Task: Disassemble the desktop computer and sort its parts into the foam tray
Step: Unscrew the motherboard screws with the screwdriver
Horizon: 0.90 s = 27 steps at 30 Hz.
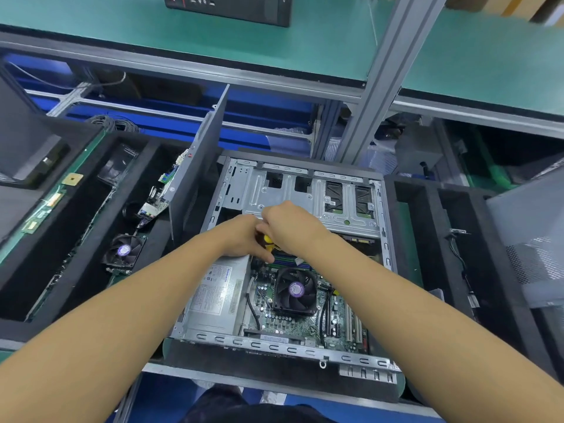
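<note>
An open desktop case (305,184) lies flat in front of me with its side off. Inside it sit the motherboard (293,325), a black CPU fan (295,290), a silver power supply (216,297) and a metal drive cage (345,196). My left hand (241,239) and my right hand (293,227) meet over the middle of the case, between the drive cage and the power supply. Both have curled fingers around a yellow-handled tool (269,241), mostly hidden between them. What its tip touches is hidden.
A black foam tray (158,233) on the left holds a loose fan (123,251), circuit boards and a grey side panel (195,181) standing on edge. Another foam tray (433,239) on the right holds a cable and a mesh panel (531,233). A green-topped shelf runs behind.
</note>
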Motion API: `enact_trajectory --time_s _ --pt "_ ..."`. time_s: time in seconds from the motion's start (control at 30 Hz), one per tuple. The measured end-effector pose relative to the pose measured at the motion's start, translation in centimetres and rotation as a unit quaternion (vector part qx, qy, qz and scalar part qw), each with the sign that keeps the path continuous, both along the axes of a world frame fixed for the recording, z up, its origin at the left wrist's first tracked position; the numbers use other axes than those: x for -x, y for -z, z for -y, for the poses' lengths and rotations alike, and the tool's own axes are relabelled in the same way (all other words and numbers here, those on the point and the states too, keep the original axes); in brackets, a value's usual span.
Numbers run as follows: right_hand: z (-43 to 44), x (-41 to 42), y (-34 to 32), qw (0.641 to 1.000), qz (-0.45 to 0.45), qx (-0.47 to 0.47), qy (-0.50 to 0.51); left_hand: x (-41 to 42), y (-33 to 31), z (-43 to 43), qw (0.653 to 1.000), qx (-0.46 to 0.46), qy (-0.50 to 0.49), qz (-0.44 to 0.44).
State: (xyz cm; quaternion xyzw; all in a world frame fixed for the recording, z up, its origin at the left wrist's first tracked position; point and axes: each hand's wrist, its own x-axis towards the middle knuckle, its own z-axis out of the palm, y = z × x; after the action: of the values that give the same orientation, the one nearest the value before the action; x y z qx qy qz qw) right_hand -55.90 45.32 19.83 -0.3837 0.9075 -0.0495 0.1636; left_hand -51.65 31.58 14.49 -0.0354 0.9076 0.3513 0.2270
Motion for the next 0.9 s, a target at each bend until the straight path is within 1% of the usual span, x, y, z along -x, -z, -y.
enact_trajectory --time_s 0.13,0.27,0.4,0.5,0.57,0.63,0.7,0.73,0.9 --pt "-0.1 -0.5 -0.3 0.999 0.004 -0.004 0.032 0.0 0.1 0.1 1.000 -0.025 -0.004 0.006" --pt "0.0 -0.4 -0.2 1.000 0.018 0.002 0.020 0.0 0.2 0.3 0.999 -0.037 -0.002 0.016" --pt "-0.1 0.0 -0.1 0.999 0.032 0.024 0.002 0.3 0.3 0.8 0.997 -0.075 0.002 0.022" --pt "-0.5 0.3 0.3 0.997 0.055 0.046 -0.009 0.4 0.6 0.7 0.998 -0.064 -0.001 0.017" --pt "-0.8 0.3 0.5 0.995 0.074 0.063 0.006 0.5 0.6 0.6 0.998 -0.058 -0.006 0.020" --pt "-1.0 0.3 0.4 0.997 0.057 0.049 0.030 0.5 0.6 0.6 0.999 -0.030 0.003 0.026" --pt "-0.9 0.3 0.1 0.999 0.020 0.004 0.048 0.5 0.4 0.6 1.000 -0.013 0.001 0.027" --pt "-0.7 0.2 -0.1 0.999 0.015 -0.010 0.050 0.5 0.4 0.6 1.000 -0.010 -0.003 0.024" --pt "0.4 -0.4 -0.7 1.000 0.021 0.002 0.007 0.1 0.2 0.6 1.000 -0.017 0.007 0.012"
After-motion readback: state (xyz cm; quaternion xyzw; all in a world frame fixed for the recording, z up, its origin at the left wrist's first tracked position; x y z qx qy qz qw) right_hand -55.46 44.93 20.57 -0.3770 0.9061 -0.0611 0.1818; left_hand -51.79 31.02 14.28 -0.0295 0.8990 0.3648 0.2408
